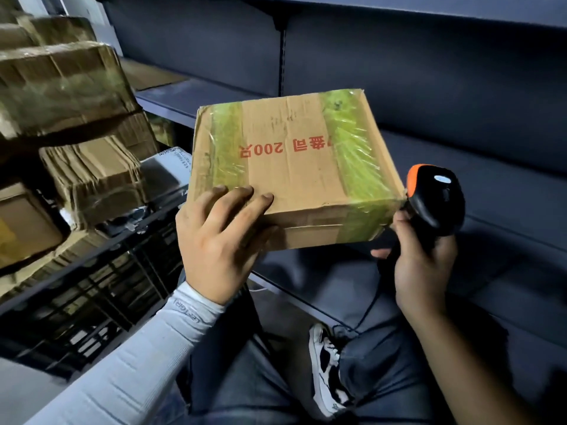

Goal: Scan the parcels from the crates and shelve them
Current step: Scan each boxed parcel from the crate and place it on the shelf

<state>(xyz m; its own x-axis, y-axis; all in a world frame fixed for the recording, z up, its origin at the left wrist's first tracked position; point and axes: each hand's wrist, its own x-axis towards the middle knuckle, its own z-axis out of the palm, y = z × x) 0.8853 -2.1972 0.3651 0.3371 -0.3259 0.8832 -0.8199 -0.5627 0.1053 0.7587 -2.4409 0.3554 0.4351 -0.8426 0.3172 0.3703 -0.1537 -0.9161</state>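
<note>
A brown cardboard parcel (294,167) with greenish tape bands and red print is held up in the middle of the view. My left hand (219,240) grips its near left corner, fingers on top and thumb beneath. My right hand (420,271) grips the handle of a black barcode scanner (435,197) with an orange tip. The scanner's head sits right beside the parcel's near right corner. A black crate (101,289) at the left holds several taped parcels (61,87) piled high.
Dark shelves (478,228) run along the back and right, with a shelf board (190,98) behind the parcel. The scanner's cable (369,308) hangs down toward my knees. My legs in jeans and one sneaker (326,369) are below, on the floor.
</note>
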